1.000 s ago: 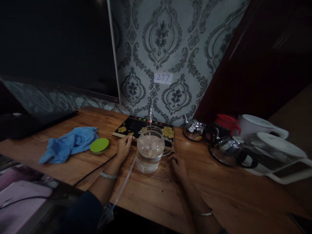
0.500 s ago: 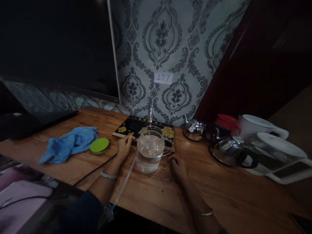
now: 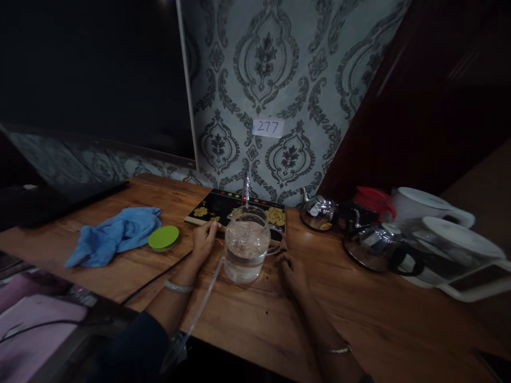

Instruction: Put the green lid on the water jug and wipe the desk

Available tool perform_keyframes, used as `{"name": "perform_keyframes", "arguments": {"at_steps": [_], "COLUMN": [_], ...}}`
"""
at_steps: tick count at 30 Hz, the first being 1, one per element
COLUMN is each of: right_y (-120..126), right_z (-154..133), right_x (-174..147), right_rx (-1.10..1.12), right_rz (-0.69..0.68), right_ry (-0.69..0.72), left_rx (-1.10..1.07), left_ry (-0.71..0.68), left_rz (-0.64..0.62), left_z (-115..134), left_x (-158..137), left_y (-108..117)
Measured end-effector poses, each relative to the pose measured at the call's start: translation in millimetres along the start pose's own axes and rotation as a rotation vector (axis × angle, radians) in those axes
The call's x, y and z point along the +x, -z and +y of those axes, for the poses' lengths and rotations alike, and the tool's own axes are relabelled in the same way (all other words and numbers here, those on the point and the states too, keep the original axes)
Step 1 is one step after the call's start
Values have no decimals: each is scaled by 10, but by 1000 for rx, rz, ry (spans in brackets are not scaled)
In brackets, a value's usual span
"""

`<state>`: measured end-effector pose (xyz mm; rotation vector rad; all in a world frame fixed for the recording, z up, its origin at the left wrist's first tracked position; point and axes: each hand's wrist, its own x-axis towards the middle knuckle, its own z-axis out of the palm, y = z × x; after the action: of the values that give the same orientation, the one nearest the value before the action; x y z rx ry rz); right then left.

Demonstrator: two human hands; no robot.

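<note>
A clear glass pitcher [image 3: 246, 260], partly filled with bubbling water, stands upright in the middle, its handle on the right. Behind it lies a black electric tea stove [image 3: 217, 205] with gold flowers and a thin metal spout [image 3: 246, 189] above the pitcher's mouth. My left hand [image 3: 204, 239] is closed at the stove's front edge, left of the pitcher, thumb on top; its other fingers are partly hidden. My right hand [image 3: 293, 274] rests on the wooden table by the pitcher handle, fingers loosely bent and holding nothing. Whether it touches the handle I cannot tell.
To the left lie a blue cloth [image 3: 115, 236] and a green lid [image 3: 163, 237]. Steel kettles [image 3: 318, 211], a red pitcher [image 3: 373, 201] and white-lidded jugs [image 3: 423, 198] crowd the right. A clear tube [image 3: 205, 298] and black cable [image 3: 159, 275] cross the front.
The picture has shifted very slightly. Both hands, the pitcher and the stove keep their places, and the water still bubbles.
</note>
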<state>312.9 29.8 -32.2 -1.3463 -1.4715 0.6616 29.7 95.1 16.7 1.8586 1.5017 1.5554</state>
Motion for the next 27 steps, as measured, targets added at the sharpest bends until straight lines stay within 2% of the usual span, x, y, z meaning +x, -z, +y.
{"name": "perform_keyframes", "arguments": {"at_steps": [27], "right_y": [-16], "right_z": [-4], "right_x": [-22], "right_rx": [-9], "right_rz": [19], "right_ry": [7], "left_rx": [2], "left_ry": [-13], "left_rz": [5], "left_z": [7], "left_x": [-2], "left_y": [2]}}
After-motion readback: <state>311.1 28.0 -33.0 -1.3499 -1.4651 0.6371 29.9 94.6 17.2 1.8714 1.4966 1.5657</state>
